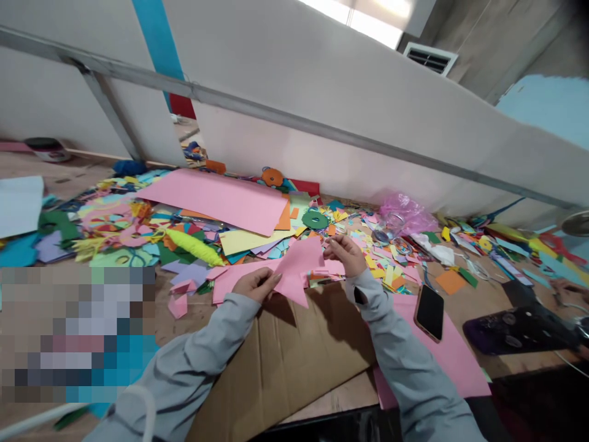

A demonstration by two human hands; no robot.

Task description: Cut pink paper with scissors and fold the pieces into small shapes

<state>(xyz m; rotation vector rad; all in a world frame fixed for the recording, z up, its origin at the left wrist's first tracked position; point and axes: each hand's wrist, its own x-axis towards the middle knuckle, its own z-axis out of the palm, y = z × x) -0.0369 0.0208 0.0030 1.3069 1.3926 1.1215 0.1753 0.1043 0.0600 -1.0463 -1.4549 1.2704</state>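
Note:
A pink cut paper piece [297, 270] with pointed corners is held above a brown cardboard sheet [285, 356]. My left hand [256, 285] pinches its lower left part between thumb and fingers. Just right of the pink piece, my right hand [346, 254] is closed with thumb and fingers together; what it holds is too small to make out. Behind my left hand, more pink paper [225, 283] lies on the table.
A large pink sheet [221, 199] lies over scraps at the back. A phone [429, 312] rests on pink paper at the right. Nearby are a yellow-green yarn bundle [196, 247], a green paper ring [315, 220] and a pink plastic bag [407, 212].

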